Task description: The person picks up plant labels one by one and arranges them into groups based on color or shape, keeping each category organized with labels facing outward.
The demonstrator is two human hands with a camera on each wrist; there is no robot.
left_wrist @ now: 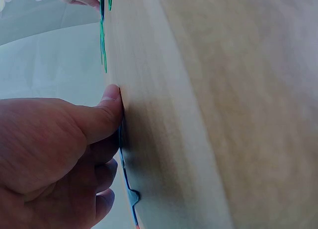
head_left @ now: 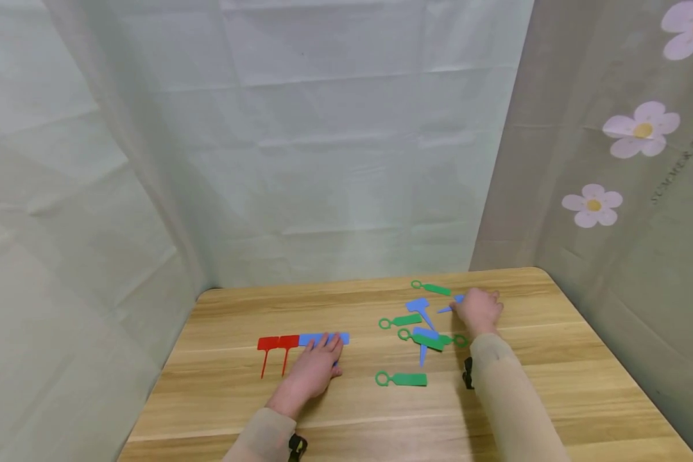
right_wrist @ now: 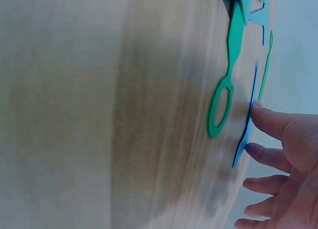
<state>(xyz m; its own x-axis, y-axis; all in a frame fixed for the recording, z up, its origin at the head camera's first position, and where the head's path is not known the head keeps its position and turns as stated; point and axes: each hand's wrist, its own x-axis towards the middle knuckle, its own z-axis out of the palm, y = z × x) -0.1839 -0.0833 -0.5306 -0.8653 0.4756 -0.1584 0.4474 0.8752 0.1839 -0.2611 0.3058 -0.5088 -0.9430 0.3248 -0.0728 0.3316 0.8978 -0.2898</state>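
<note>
My left hand (head_left: 314, 369) rests palm down over a row of tags, its fingers spread on a blue T-shaped tag (head_left: 306, 339). Left of that, two red T-shaped tags (head_left: 289, 342) lie side by side. At the back right, my right hand (head_left: 480, 311) touches another blue tag (right_wrist: 244, 139) with thumb and index finger, the other fingers apart. The hand partly hides this tag in the head view. Nearby lie a loose blue T-shaped tag (head_left: 418, 304) and a green ring-ended tag (head_left: 437, 289).
Green ring-ended tags (head_left: 407, 320) overlap and scatter around another blue tag (head_left: 423, 353). One more green tag (head_left: 410, 380) lies nearer the front. The wood-grain table (head_left: 219, 398) meets pale curtains (head_left: 346, 160) at its back and sides.
</note>
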